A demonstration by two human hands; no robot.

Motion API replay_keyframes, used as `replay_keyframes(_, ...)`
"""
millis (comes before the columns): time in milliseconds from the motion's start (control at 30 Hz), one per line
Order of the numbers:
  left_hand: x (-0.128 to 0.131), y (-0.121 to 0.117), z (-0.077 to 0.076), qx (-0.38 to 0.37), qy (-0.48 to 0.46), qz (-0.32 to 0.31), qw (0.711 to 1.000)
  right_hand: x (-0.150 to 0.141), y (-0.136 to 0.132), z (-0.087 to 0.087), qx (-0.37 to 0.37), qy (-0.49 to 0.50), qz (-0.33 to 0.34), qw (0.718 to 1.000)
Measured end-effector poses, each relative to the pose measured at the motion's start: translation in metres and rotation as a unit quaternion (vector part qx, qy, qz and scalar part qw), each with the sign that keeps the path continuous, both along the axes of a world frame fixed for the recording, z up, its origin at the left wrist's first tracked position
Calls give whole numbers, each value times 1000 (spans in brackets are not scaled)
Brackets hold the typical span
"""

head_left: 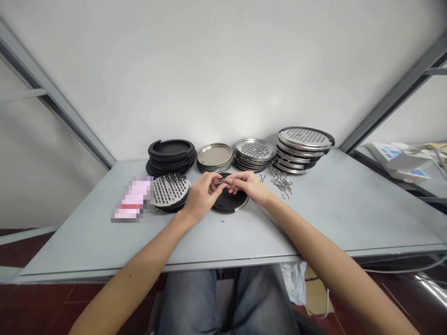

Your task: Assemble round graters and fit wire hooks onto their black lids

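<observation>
In the middle of the table, my left hand (pixel 202 191) and my right hand (pixel 248 186) meet, fingers pinched together on a small shiny metal wire clip (pixel 222 180). Fingertips cover part of the clip. Beneath them lies a round black disc (pixel 232 202) with a silvery metal edge at its right. Just left of my left hand, a perforated metal grater plate (pixel 169 190) tops a short stack of dark pieces. A loose pile of metal wire clips (pixel 281 182) lies to the right of my right hand.
Along the wall stand stacked black rings (pixel 171 148), plain metal discs (pixel 214 154), grater discs (pixel 255 150) and a taller stack of black-rimmed graters (pixel 304 137). A blurred pink item (pixel 132 197) lies at left. The grey table (pixel 335 209) has metal frame posts on both sides.
</observation>
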State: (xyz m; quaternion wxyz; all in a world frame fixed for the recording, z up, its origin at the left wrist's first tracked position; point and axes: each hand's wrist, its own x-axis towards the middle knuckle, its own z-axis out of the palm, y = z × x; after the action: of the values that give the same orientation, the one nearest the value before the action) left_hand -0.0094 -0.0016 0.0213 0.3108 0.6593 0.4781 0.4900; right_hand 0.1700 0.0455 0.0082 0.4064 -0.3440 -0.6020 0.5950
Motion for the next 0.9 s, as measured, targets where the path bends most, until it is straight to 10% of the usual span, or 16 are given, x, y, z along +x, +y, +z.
replay_keyframes(367,-10,7,-7,39,125,-28,991,-1,-4,5,14,0,-7,1000)
replay_keyframes(900,-8,10,-7,174,405,-11,898,-3,-3,-2,134,-87,-40,986)
